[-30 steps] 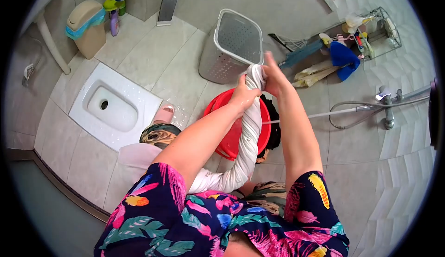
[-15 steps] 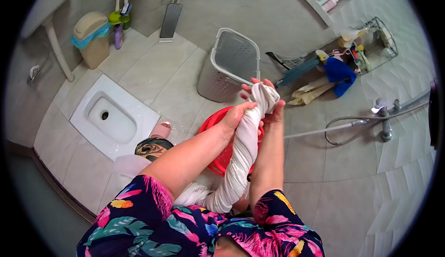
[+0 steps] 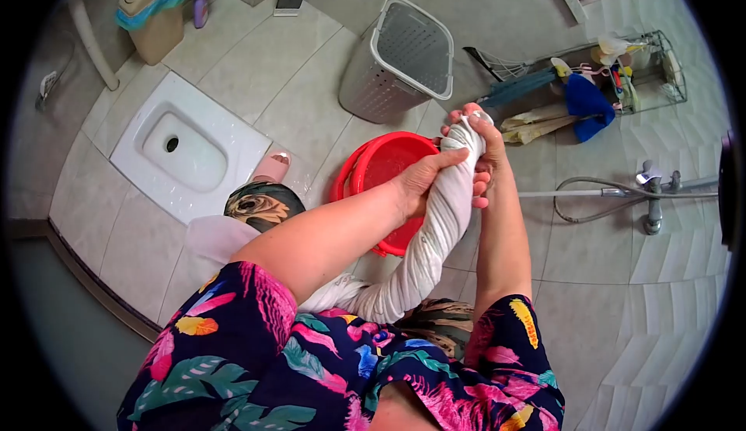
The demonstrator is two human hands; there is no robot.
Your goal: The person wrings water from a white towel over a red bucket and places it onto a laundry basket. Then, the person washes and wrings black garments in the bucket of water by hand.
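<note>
A long white cloth (image 3: pixel 437 233), twisted into a thick rope, runs from my lap up to both hands. My left hand (image 3: pixel 432 173) is wrapped round it just below its top end, thumb across the front. At the top end my right hand (image 3: pixel 483 137) grips the cloth, with its fingers curled round it. Beneath my left forearm stand red basins (image 3: pixel 396 155), one partly overlapping the other, with wet insides. The cloth's lower end lies against my floral clothing (image 3: pixel 334 353).
A grey perforated basket (image 3: pixel 381 81) stands beyond the basins. Left are a squat toilet (image 3: pixel 186 147) and a beige bin (image 3: pixel 155 23). A wire rack with a blue cloth (image 3: pixel 587 107) hangs at right, above a tap and hose (image 3: pixel 653 198). A pink slipper (image 3: pixel 272 167) is on my foot.
Both hands, first low on the twist, have shifted right and up with the cloth since half a second ago. My right hand now closes over its top end. The view has also shifted.
</note>
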